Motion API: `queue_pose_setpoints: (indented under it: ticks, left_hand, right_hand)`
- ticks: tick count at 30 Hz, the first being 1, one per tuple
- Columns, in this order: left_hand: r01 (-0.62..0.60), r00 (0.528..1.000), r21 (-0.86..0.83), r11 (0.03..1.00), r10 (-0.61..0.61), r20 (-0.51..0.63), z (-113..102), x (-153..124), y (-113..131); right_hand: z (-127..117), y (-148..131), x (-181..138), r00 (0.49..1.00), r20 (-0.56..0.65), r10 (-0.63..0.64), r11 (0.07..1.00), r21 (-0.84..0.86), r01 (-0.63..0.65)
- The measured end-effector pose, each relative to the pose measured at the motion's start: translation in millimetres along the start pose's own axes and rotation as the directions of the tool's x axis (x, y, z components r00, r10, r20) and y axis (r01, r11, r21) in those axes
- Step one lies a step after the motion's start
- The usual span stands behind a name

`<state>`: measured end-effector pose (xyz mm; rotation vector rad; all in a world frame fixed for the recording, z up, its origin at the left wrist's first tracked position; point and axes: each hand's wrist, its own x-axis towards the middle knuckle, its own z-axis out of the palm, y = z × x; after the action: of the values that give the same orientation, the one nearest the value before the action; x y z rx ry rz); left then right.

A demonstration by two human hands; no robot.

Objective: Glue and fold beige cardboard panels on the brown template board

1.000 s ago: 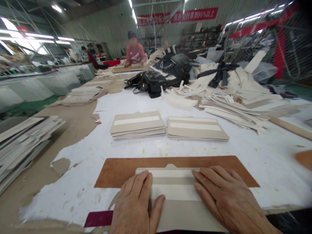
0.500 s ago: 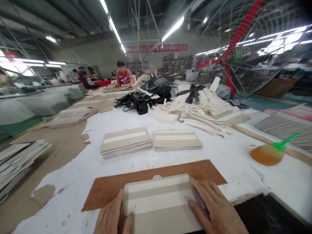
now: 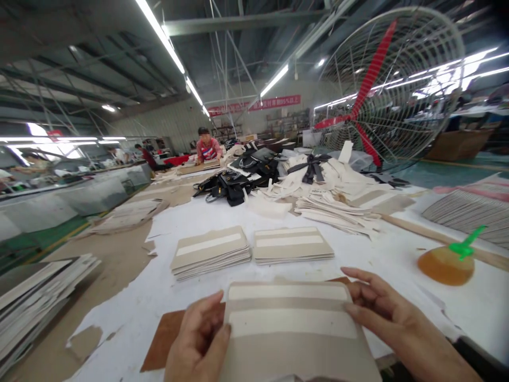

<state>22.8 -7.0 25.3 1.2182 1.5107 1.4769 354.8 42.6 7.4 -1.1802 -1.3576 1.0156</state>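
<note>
A grey card panel with two white strips across it is lifted off the table, tilted toward me. My left hand grips its left edge, thumb on top. My right hand holds its right edge with fingers along the side. Under it lies a brown board, mostly hidden. Beyond it, two stacks of similar grey panels rest side by side on the white table sheet.
A bowl of amber glue with a green brush sits at right. Heaps of cut pieces and black bags lie further back. A big fan stands right; card stacks left. A person works far off.
Both hands went from pressing the panel flat on the brown board to lifting it up toward me. The view tilted upward and to the right.
</note>
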Motion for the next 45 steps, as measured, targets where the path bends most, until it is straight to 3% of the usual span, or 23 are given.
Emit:
queue_pose_setpoints:
  ticks: [2, 5, 9, 13, 16, 19, 22, 26, 28, 31, 33, 36, 38, 41, 45]
  left_hand:
    - [0.058, 0.996, 0.067, 0.996, -0.062, 0.067, 25.6, 32.4, 24.2]
    - [-0.021, 1.000, 0.157, 0.987, 0.024, -0.015, 65.7, 87.9, 39.3]
    - [-0.045, 0.997, 0.229, 0.972, 0.059, -0.054, 108.6, 142.9, 25.7]
    - [-0.104, 0.992, 0.308, 0.946, 0.119, -0.029, 119.7, 156.5, 11.5]
    - [-0.177, 0.984, 0.361, 0.916, 0.173, 0.042, 106.4, 146.9, 9.9]
    - [-0.242, 0.965, 0.396, 0.886, 0.180, 0.189, 86.9, 128.8, 9.7]
    - [-0.292, 0.937, 0.416, 0.861, 0.169, 0.307, 71.3, 106.2, 8.7]
    - [-0.337, 0.919, 0.450, 0.827, 0.186, 0.347, 47.9, 80.8, 6.2]
    - [-0.346, 0.929, 0.488, 0.801, 0.220, 0.298, 25.5, 78.4, 2.4]
    - [-0.302, 0.947, 0.586, 0.752, 0.306, 0.096, -24.1, 94.1, -8.6]
    - [-0.231, 0.932, 0.648, 0.726, 0.355, -0.066, -58.9, 114.0, -20.0]
    - [-0.127, 0.903, 0.693, 0.710, 0.371, -0.215, -94.3, 143.5, -41.7]
    - [-0.093, 0.898, 0.700, 0.708, 0.363, -0.247, -103.4, 155.4, -57.0]
    - [-0.083, 0.906, 0.694, 0.715, 0.344, -0.246, -104.0, 160.1, -77.2]
    - [-0.087, 0.921, 0.666, 0.740, 0.315, -0.229, -101.3, 157.7, -92.5]
  right_hand:
    - [-6.6, -14.7, 33.6, 0.995, -0.085, 0.045, 0.997, 0.063, -0.040]
    - [-9.7, -18.3, 90.7, 0.983, -0.152, 0.103, 0.988, 0.126, -0.084]
    - [-9.3, 6.3, 157.6, 0.975, -0.187, 0.124, 0.991, 0.068, -0.113]
    - [-7.3, 40.5, 195.1, 0.965, -0.235, 0.117, 0.987, -0.079, -0.139]
    - [-6.2, 59.3, 205.2, 0.961, -0.253, 0.109, 0.960, -0.222, -0.167]
    - [-6.4, 69.0, 209.2, 0.963, -0.254, 0.090, 0.918, -0.355, -0.180]
    - [-6.8, 71.2, 213.0, 0.966, -0.252, 0.059, 0.868, -0.465, -0.174]
    - [-6.7, 62.4, 212.7, 0.973, -0.232, 0.001, 0.808, -0.573, -0.137]
    - [-3.0, 52.3, 206.3, 0.978, -0.199, -0.057, 0.783, -0.617, -0.079]
    - [16.8, 30.8, 188.0, 0.990, -0.060, -0.125, 0.765, -0.641, 0.058]
    - [42.8, 14.7, 173.8, 0.984, 0.106, -0.140, 0.769, -0.615, 0.176]
    - [95.4, -5.3, 161.0, 0.929, 0.342, -0.144, 0.772, -0.548, 0.322]
    - [130.9, -12.5, 162.5, 0.899, 0.419, -0.128, 0.767, -0.533, 0.357]
    - [171.4, -13.7, 175.9, 0.894, 0.443, -0.068, 0.750, -0.567, 0.339]
    - [194.8, -6.3, 191.6, 0.902, 0.430, 0.037, 0.735, -0.623, 0.267]
